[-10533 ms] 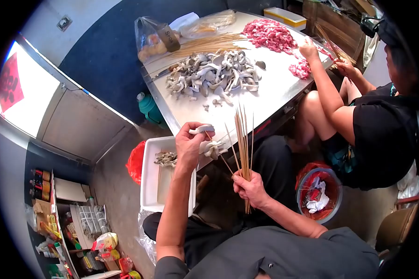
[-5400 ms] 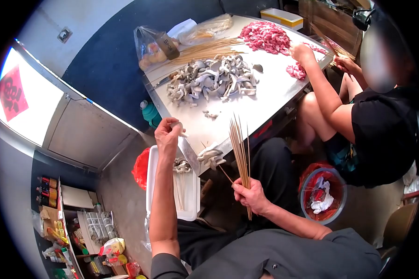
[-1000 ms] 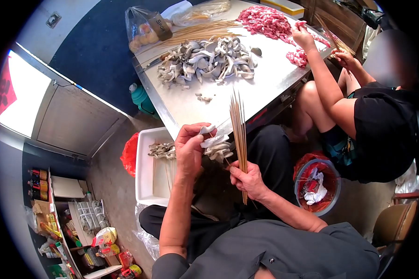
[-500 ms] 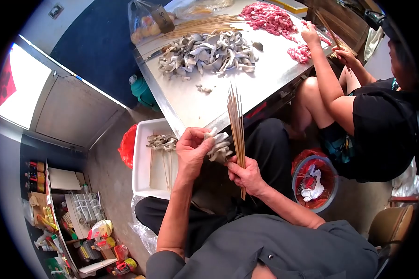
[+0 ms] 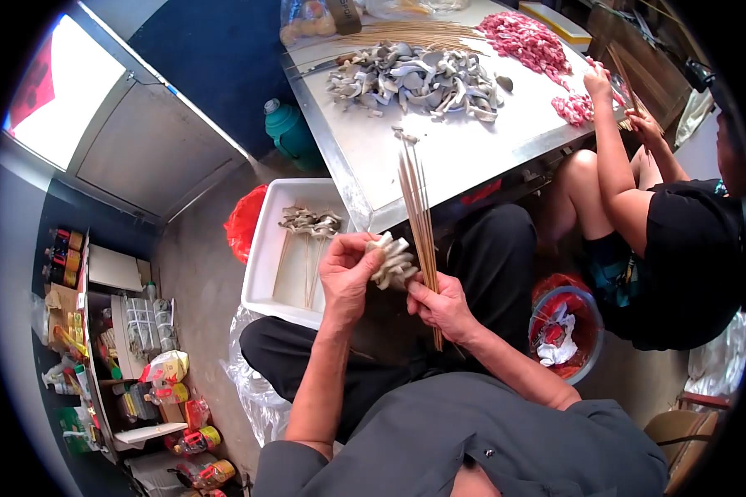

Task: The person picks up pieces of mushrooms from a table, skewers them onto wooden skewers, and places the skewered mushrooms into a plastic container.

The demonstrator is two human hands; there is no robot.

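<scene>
My left hand (image 5: 348, 280) is closed on a cluster of grey-white oyster mushroom pieces (image 5: 394, 263), pinched between thumb and fingers. My right hand (image 5: 444, 305) grips a bundle of thin bamboo skewers (image 5: 416, 199), their tips pointing up toward the table. Its thumb side is next to the mushroom cluster; whether a skewer runs through the pieces is hidden. Beyond my hands, a heap of loose oyster mushrooms (image 5: 423, 81) lies on the white table (image 5: 365, 157). To the left, a white tray (image 5: 257, 286) holds skewered mushrooms (image 5: 308, 220).
A co-worker (image 5: 688, 240) sits at the right, holding meat and sticks near a pile of pink meat pieces (image 5: 526, 41). A lined waste bin (image 5: 593, 356) stands by my right knee. A teal jug (image 5: 293, 137) and a red bag (image 5: 243, 228) are at the left.
The view has swung left, so the table and tray appear farther right. Both hands keep their holds, with the mushroom cluster slightly turned beside the skewers.
</scene>
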